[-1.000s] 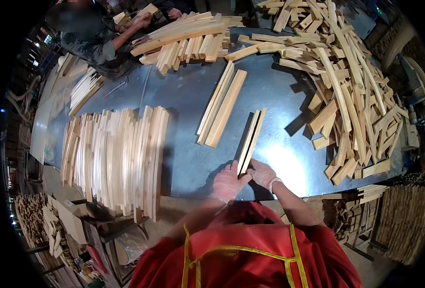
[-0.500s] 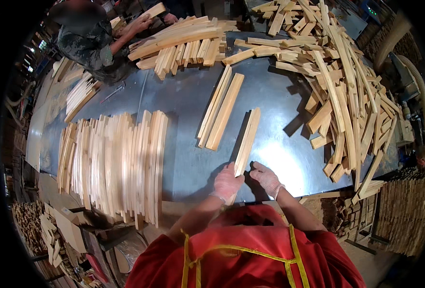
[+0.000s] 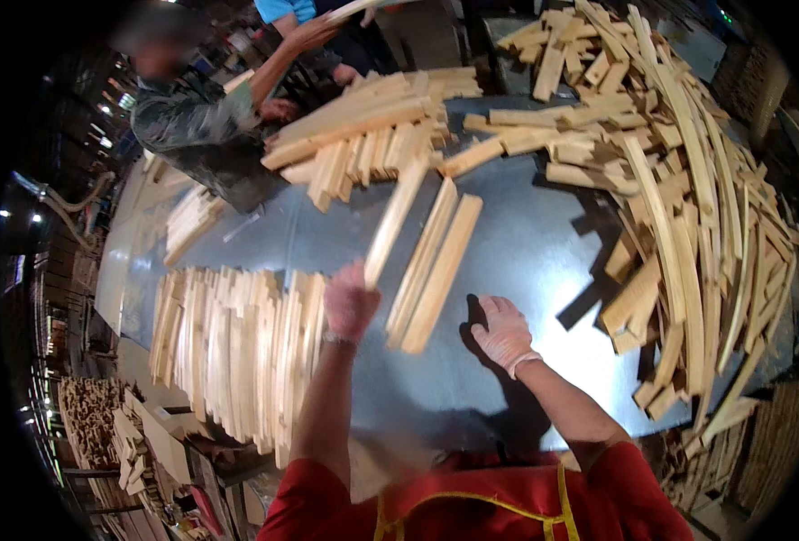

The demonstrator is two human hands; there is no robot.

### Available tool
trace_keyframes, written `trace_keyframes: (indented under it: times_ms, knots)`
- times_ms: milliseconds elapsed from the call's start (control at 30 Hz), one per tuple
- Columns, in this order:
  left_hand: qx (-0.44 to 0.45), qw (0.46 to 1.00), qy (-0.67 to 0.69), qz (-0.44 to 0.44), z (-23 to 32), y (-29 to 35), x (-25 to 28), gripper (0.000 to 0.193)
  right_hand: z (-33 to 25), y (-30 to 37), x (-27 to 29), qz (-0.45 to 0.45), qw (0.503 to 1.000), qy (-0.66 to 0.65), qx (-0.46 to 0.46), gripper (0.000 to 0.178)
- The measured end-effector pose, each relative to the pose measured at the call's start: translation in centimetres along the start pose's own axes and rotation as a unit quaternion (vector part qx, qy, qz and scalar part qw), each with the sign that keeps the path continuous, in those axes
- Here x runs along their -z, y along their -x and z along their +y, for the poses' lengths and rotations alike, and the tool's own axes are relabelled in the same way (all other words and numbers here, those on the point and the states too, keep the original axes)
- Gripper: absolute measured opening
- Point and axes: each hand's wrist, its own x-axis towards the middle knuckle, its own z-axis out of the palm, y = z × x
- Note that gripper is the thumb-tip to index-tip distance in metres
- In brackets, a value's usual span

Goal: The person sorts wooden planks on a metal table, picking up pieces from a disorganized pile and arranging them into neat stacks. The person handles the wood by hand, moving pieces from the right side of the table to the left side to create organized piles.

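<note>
My left hand (image 3: 351, 305), in a pale glove, is closed around the lower end of a wooden strip (image 3: 395, 221). The strip slants up and away, above the metal table (image 3: 472, 397). Just left of this hand lies a row of wooden strips (image 3: 237, 347) set side by side. To the strip's right, a few loose wooden strips (image 3: 436, 270) lie nearly parallel on the table. My right hand (image 3: 502, 335), also gloved, is over the table right of them, fingers apart and holding nothing. Whether it touches the surface I cannot tell.
A large jumbled heap of wood pieces (image 3: 679, 234) covers the table's right side. Another stack (image 3: 354, 131) sits at the far edge. A co-worker (image 3: 201, 135) stands at the far left, arm raised with a piece of wood. A smaller bundle (image 3: 194, 221) lies near them.
My left hand has carried its strip leftward, toward the row, away from my right hand. My right hand stays about where it was, fingers more spread. The co-worker's arm has risen. The view has shifted.
</note>
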Motion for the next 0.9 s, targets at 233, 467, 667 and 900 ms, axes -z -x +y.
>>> trace_keyframes:
  times_ms: [233,467,667,900]
  knots:
    - [0.236,0.915,0.226,-0.238,0.5,5.4,-5.8,0.082,-4.8,-6.9,-4.1,-0.010,0.999,0.010,0.047,0.078]
    - [0.154,0.962,0.087,-0.207,8.9,4.8,-1.0,0.101,-6.3,-7.2,-5.5,-0.044,0.838,-0.544,-0.004,0.084]
    - [0.146,0.950,0.204,-0.187,7.4,3.9,-1.3,0.094,0.0,3.1,-2.4,0.001,0.910,-0.408,-0.071,0.071]
    - [0.098,0.963,0.100,-0.231,6.4,-0.6,-2.4,0.100,3.8,17.6,0.8,-0.008,0.903,-0.396,-0.167,0.072]
